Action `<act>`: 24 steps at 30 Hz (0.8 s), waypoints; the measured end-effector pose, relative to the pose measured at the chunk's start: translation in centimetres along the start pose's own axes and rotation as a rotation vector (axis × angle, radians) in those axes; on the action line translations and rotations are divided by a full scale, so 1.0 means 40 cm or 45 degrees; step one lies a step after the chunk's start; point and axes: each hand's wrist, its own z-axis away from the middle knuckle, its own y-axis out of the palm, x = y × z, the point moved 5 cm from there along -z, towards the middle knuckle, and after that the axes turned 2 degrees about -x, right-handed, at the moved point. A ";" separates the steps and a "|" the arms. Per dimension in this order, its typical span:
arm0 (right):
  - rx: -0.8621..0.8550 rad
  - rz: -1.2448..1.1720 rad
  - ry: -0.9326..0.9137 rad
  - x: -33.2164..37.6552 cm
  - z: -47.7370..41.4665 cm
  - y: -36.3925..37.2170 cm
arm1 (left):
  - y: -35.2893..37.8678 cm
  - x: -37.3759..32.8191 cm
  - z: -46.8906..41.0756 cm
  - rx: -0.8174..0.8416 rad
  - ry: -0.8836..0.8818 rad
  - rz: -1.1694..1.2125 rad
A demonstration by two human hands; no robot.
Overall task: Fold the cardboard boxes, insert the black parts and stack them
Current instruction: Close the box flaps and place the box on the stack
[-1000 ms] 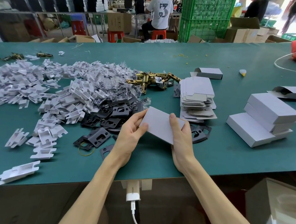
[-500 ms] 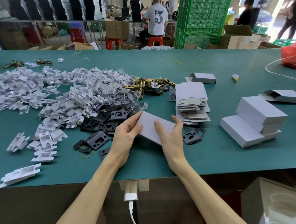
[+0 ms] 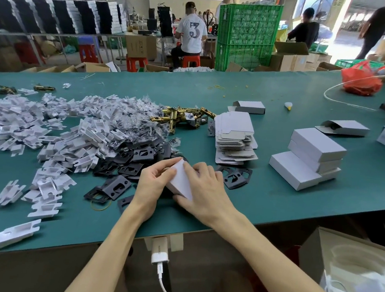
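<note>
Close to the near edge of the table, about midway along it: left hand with fingers curled round the left side of a white cardboard box, fingertips against its far end; right hand clamped over the right side, fingers bent across the top, thumb under the near end. Long axis running from near edge toward far edge, far end pointing slightly left at the heap of black parts. Touching the green surface or just above it, hard to tell. Just right of the right hand, one more black part. Farther toward the far edge, a stack of flat box blanks; off to the right, stacked folded boxes. Spread over the left half, a heap of white plastic inserts, with brass hardware behind.
</note>
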 end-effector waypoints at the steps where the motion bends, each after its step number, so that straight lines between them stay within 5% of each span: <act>1: 0.001 -0.003 0.018 0.001 0.004 0.002 | 0.002 -0.001 0.001 0.021 0.002 -0.011; 6: -0.025 -0.057 0.040 -0.052 0.021 -0.037 | 0.021 -0.007 0.011 0.117 0.044 -0.027; 12: -0.180 0.124 0.343 -0.286 0.008 -0.182 | 0.016 -0.004 0.005 0.097 0.067 -0.130; 17: -0.034 0.360 0.620 -0.466 0.029 -0.211 | 0.014 0.008 -0.002 0.073 0.076 -0.171; 24: 0.015 0.613 0.597 -0.509 0.042 -0.178 | 0.008 0.016 -0.004 0.076 0.079 -0.179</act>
